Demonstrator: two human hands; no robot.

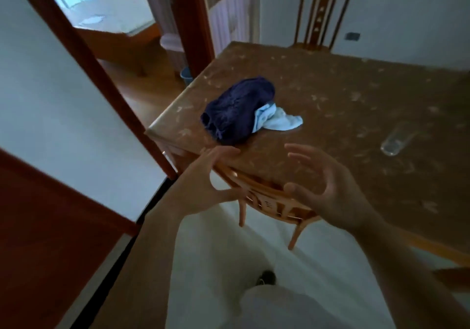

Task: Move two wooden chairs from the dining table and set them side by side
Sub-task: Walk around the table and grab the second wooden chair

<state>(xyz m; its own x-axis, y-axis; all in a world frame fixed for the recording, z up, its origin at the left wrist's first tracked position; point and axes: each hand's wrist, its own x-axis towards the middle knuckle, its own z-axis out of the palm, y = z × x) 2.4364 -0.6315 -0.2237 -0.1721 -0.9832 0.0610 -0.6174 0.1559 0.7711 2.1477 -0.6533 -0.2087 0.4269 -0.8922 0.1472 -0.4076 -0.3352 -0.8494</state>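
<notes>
Near chair (pixel 269 199): tucked under the dining table (pixel 343 104), only its curved top rail and two legs showing; seat hidden. Far chair (pixel 325 10): standing at the opposite edge, backrest visible, lower part cut off by the tabletop. Left hand (pixel 203 183): fingers spread, apparently just touching the rail's end, though blur leaves contact uncertain. Right hand (pixel 328 188): fingers apart and curled, above the rail, gripping nothing. Progress: neither chair moved; both pulls and the pairing remain.
</notes>
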